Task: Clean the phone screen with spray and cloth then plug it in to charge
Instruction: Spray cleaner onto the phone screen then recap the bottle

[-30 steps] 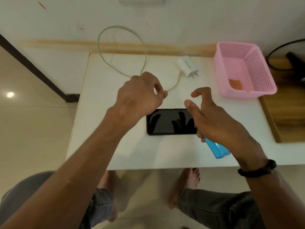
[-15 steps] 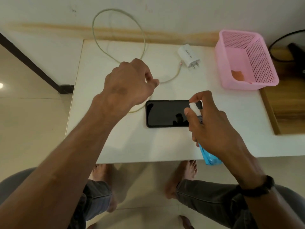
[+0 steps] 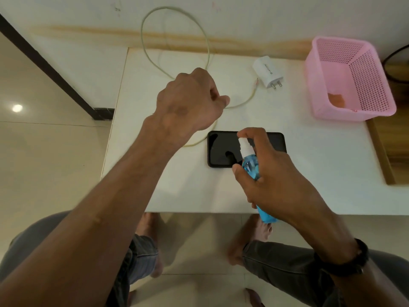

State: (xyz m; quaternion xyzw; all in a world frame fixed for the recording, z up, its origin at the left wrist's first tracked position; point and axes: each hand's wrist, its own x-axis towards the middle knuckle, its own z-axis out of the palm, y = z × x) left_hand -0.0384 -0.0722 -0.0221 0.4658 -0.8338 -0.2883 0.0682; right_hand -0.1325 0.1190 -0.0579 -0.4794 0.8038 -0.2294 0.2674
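Right hand [image 3: 276,173] grips blue spray bottle [image 3: 250,166], forefinger on white nozzle, nozzle over phone [image 3: 223,149]. Phone flat, screen up, on white table [image 3: 309,173] near front edge. Left hand [image 3: 190,103] raised above table, fingers curled in fist; whether it holds anything cannot be told. Charging cable [image 3: 208,47] looped behind it, runs to white adapter [image 3: 267,72]. Pink basket [image 3: 347,78] at far right, orange cloth [image 3: 337,99] inside.

The grey print on the white charger [image 3: 267,72] is too small to read.
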